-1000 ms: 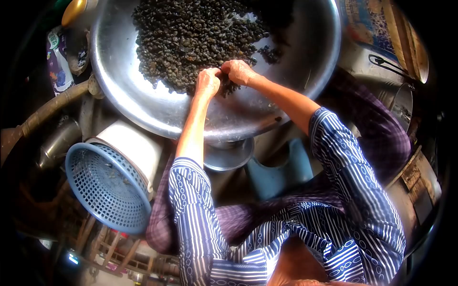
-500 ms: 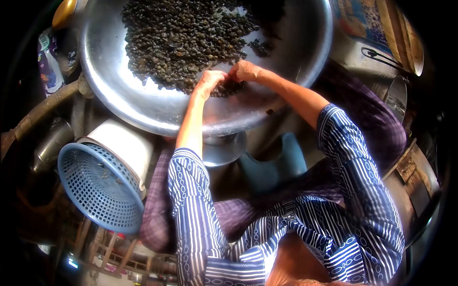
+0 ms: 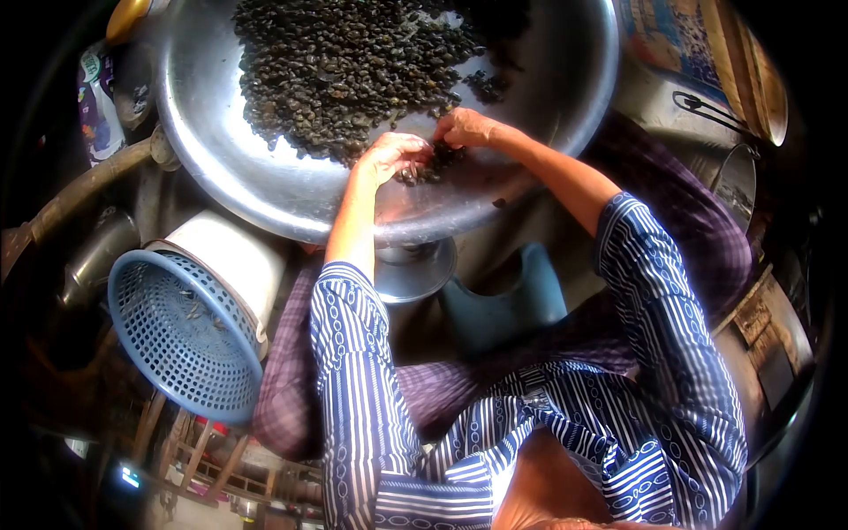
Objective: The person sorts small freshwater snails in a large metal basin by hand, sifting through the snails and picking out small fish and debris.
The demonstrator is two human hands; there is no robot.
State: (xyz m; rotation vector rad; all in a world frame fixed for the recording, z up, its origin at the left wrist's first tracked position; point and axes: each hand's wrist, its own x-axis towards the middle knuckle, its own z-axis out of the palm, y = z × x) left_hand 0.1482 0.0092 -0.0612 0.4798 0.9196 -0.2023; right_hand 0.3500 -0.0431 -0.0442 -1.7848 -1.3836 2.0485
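A wide, shiny metal basin (image 3: 300, 199) holds a spread of small dark shells (image 3: 344, 75), which look like snails. My left hand (image 3: 393, 155) is at the near edge of the pile, its fingers partly spread and curved over a few shells. Close beside it on the right, my right hand (image 3: 465, 129) has its fingers bent together at the pile's edge. Whatever lies between those fingertips is too small to make out. A small clump of shells (image 3: 486, 86) sits to the right of the main pile.
Left of my knees, a blue perforated basket (image 3: 185, 353) leans against a white bucket (image 3: 231, 261). A blue-green plastic stool (image 3: 508, 309) and a metal bowl (image 3: 413, 276) are below the basin. Metal pots (image 3: 729, 181) stand at the right.
My left hand has opened its fingers and moved slightly apart from my right hand. My right hand has shifted slightly right. The view has shifted a little.
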